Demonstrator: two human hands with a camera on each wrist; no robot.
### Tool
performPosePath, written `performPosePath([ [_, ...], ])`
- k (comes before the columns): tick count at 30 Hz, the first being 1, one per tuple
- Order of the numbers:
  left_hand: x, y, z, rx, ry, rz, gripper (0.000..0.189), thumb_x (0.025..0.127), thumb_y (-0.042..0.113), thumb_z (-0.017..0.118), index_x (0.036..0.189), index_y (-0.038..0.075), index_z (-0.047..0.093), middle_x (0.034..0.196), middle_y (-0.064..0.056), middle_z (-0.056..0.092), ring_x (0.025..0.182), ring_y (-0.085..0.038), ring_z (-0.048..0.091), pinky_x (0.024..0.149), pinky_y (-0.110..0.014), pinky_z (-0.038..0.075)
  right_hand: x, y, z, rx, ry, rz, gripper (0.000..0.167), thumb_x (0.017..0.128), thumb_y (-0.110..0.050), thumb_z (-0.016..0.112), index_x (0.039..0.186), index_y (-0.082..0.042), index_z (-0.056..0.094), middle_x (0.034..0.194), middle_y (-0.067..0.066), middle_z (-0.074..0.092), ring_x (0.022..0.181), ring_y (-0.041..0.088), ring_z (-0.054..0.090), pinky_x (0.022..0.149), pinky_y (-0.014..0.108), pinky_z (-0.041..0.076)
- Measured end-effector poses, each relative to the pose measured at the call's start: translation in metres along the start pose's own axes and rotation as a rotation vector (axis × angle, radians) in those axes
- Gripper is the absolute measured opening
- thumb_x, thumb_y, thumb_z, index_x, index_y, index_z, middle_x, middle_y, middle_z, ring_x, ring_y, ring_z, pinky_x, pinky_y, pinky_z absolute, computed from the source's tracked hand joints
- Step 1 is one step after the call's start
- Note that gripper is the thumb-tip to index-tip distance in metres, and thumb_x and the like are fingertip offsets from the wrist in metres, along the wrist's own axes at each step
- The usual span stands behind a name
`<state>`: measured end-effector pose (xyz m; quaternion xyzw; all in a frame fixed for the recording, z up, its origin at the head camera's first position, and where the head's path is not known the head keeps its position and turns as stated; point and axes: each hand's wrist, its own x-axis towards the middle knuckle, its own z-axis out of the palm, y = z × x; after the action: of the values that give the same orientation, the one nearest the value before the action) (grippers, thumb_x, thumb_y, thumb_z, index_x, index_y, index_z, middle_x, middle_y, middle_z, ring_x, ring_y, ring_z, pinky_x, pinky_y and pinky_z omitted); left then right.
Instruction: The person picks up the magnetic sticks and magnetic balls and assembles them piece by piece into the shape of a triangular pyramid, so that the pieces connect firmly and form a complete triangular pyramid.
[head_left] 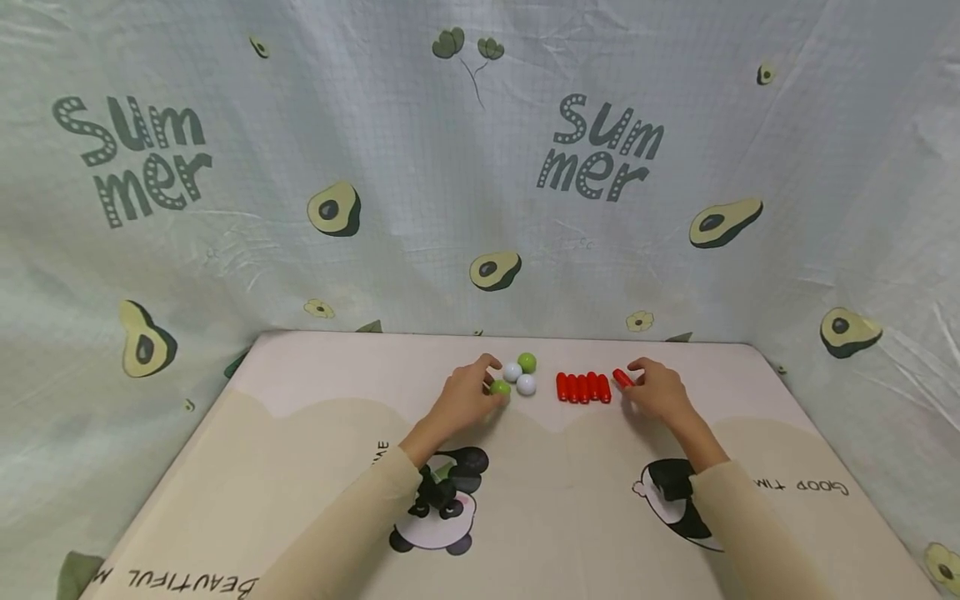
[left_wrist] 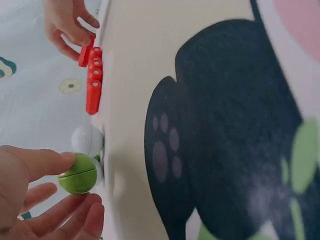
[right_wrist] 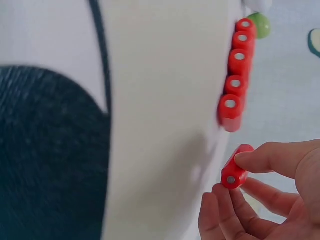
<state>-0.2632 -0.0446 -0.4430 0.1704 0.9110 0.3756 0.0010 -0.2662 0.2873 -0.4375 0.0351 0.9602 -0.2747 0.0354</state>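
Observation:
My left hand point(head_left: 467, 395) pinches a green ball point(left_wrist: 78, 174) with a seam round it, between thumb and fingers. Just to its right on the table sit two white balls point(head_left: 527, 384) and another green ball point(head_left: 527, 362). Farther right, several short red sticks point(head_left: 582, 387) lie side by side in a row, each showing a small silvery dot on its near end in the right wrist view. At the row's right, my right hand point(head_left: 657, 392) holds one more red stick point(right_wrist: 236, 167), tilted and apart from the row, between thumb and fingertips.
The table point(head_left: 300, 467) wears a pale cover printed with pandas and lettering. Behind it hangs a light curtain point(head_left: 420, 167) with avocado and "summer" prints, close to the table's far edge. Both forearms reach in from the near side in beige sleeves point(head_left: 352, 521).

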Motion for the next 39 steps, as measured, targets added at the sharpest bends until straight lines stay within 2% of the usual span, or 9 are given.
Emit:
performPosePath([
  [7,-0.008,-0.003,-0.01,-0.012,0.041,0.028,0.042,0.09,0.014,0.075,0.129,0.003,0.065,0.109,-0.015,0.076,0.097,-0.026,0.073,0.086,-0.043,0.058,-0.011,-0.012,-0.007,0.003,0.08,-0.103,0.043,0.095,-0.01,0.066,0.134,0.007,0.058,0.109,0.026,0.068,0.088,0.031,0.059,0.075,0.038,0.058],
  [13,-0.022,-0.009,-0.014,-0.08,0.077,0.024,0.034,0.091,0.01,0.076,0.123,0.0,0.071,0.11,-0.015,0.072,0.095,-0.028,0.072,0.085,-0.041,0.059,-0.023,-0.031,-0.007,0.044,0.057,-0.193,0.034,0.094,-0.009,0.066,0.124,0.006,0.066,0.108,0.023,0.07,0.097,0.035,0.064,0.079,0.042,0.059],
  [19,-0.039,-0.014,-0.016,-0.196,0.078,-0.024,0.029,0.089,0.012,0.079,0.117,0.006,0.074,0.11,-0.011,0.071,0.096,-0.026,0.071,0.081,-0.037,0.06,-0.038,-0.05,0.002,0.075,-0.002,-0.255,0.031,0.093,-0.007,0.069,0.122,0.005,0.069,0.112,0.02,0.072,0.1,0.032,0.065,0.085,0.043,0.059],
  [26,-0.058,-0.019,-0.016,-0.334,0.095,-0.099,0.028,0.089,0.018,0.08,0.116,0.013,0.073,0.108,-0.004,0.072,0.098,-0.02,0.069,0.079,-0.029,0.058,-0.056,-0.069,0.014,0.089,-0.037,-0.306,0.027,0.091,-0.005,0.072,0.118,0.001,0.073,0.108,0.014,0.074,0.097,0.026,0.067,0.087,0.044,0.059],
  [32,-0.071,-0.022,-0.016,-0.427,0.048,-0.144,0.03,0.09,0.025,0.081,0.114,0.011,0.072,0.106,-0.006,0.071,0.095,-0.016,0.066,0.079,-0.026,0.054,-0.069,-0.081,0.032,0.123,-0.072,-0.353,0.025,0.089,-0.003,0.075,0.114,-0.005,0.074,0.102,0.007,0.074,0.091,0.019,0.066,0.078,0.033,0.057],
  [39,-0.082,-0.028,-0.012,-0.537,-0.018,-0.187,0.036,0.093,0.028,0.077,0.118,0.004,0.067,0.106,-0.01,0.073,0.091,-0.015,0.069,0.081,-0.023,0.055,-0.075,-0.091,0.052,0.127,-0.128,-0.443,0.024,0.087,-0.001,0.073,0.109,-0.01,0.076,0.101,0.002,0.076,0.088,0.014,0.064,0.077,0.026,0.054],
])
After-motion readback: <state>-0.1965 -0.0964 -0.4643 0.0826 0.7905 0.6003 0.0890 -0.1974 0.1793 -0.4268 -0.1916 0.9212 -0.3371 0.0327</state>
